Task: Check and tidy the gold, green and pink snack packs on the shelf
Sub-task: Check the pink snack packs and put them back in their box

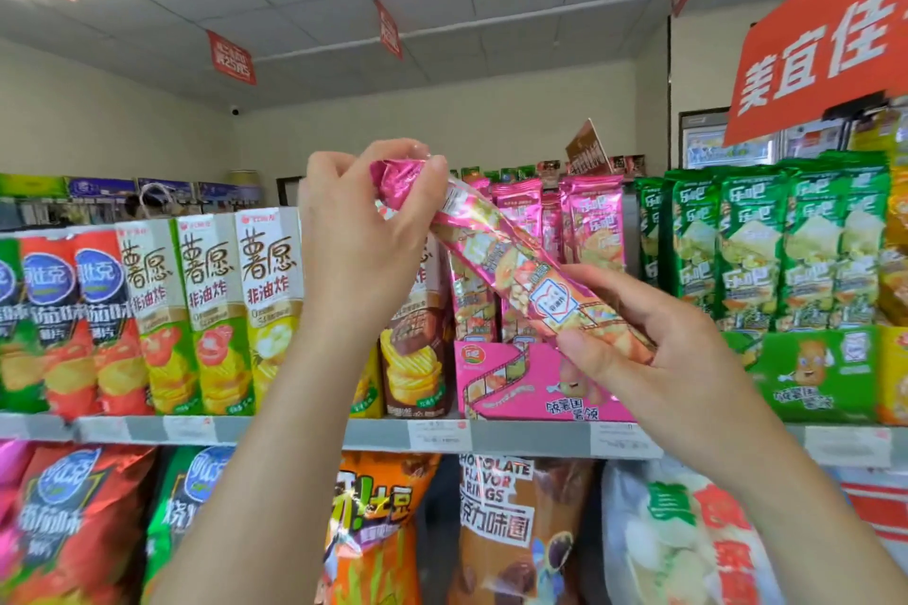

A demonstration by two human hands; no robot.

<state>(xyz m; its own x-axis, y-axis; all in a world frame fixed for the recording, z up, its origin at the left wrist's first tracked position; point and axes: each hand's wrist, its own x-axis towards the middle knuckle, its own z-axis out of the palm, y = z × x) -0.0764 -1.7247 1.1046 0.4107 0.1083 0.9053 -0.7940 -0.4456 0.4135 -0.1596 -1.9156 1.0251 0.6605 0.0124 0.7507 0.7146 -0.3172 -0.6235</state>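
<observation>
The pink pack [511,260] is tilted in front of the shelf [304,430], above its pink box [540,391], probably turned so the print can be checked. The left hand [358,221] pinches the top seal, and the right hand [658,349] has its fingers [609,290] wrapped round the lower end. The neighbouring green packs [751,251] read 乐吧, and a brown bag [511,535] below reads "CHOCOLATE FLAVOR RINGS".

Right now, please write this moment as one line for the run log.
left hand: pinches top end of pink snack pack | right hand: grips lower end | pack: tilted, in front of pink display box
</observation>
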